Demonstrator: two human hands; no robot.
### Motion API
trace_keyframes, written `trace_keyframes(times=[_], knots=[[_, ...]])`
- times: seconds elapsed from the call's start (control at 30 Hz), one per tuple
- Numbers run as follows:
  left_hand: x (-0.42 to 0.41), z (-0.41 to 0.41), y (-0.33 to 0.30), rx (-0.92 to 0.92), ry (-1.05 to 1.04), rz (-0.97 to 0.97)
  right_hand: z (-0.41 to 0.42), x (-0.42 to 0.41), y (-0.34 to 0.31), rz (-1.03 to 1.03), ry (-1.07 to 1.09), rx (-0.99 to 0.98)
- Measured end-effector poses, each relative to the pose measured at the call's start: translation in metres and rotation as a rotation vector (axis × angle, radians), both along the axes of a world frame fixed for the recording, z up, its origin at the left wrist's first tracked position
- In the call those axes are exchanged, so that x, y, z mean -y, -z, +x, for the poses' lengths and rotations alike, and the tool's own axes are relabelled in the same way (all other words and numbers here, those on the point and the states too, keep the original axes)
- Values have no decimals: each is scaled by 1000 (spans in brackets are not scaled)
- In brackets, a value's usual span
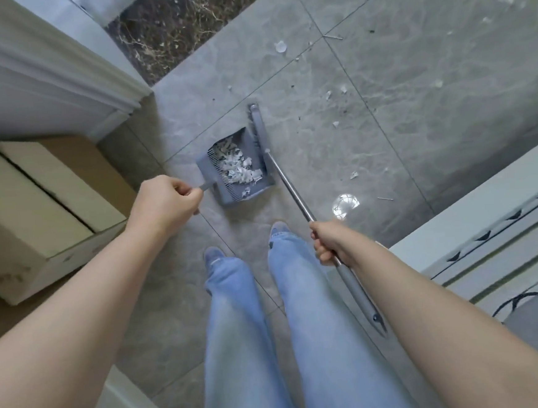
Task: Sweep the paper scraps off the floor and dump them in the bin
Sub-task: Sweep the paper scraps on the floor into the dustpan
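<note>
Grey dustpan (pixel 237 167) (broom (pixel 260 130) alongside)

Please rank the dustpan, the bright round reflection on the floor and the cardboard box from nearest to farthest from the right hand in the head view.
From the right hand:
1. Bright round reflection, on the tiles just ahead of it.
2. Dustpan, ahead and to the left, holding scraps.
3. Cardboard box, far left by the wall.

Cardboard boxes (pixel 36 203) beside door frame (pixel 58 82)
</note>
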State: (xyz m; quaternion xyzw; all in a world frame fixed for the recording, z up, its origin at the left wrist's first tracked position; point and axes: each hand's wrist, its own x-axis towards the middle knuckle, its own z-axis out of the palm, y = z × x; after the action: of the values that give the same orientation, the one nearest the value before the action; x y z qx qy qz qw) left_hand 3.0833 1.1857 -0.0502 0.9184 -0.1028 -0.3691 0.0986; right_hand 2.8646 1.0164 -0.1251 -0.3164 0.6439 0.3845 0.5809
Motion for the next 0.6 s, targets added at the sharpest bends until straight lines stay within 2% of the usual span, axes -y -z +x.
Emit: trace_keyframes(times=[0.1,0.27,0.4,0.5,0.6], knots=[[7,-4,6,-23,-17,-7,2,-8,-3,-118,-64,-14],[3,3,9,-20,-22,-44,32,-10,10,-156,-189,-82],[-7,15,12,-49,15,-78,43,-23,12,-165,-174,-47],[-18,34,8,-55,9,-55,49,-35,6,-282,-215,-4],[-34,65,-5,-40,-2,-24,75,-42,0,-375,-342,23]])
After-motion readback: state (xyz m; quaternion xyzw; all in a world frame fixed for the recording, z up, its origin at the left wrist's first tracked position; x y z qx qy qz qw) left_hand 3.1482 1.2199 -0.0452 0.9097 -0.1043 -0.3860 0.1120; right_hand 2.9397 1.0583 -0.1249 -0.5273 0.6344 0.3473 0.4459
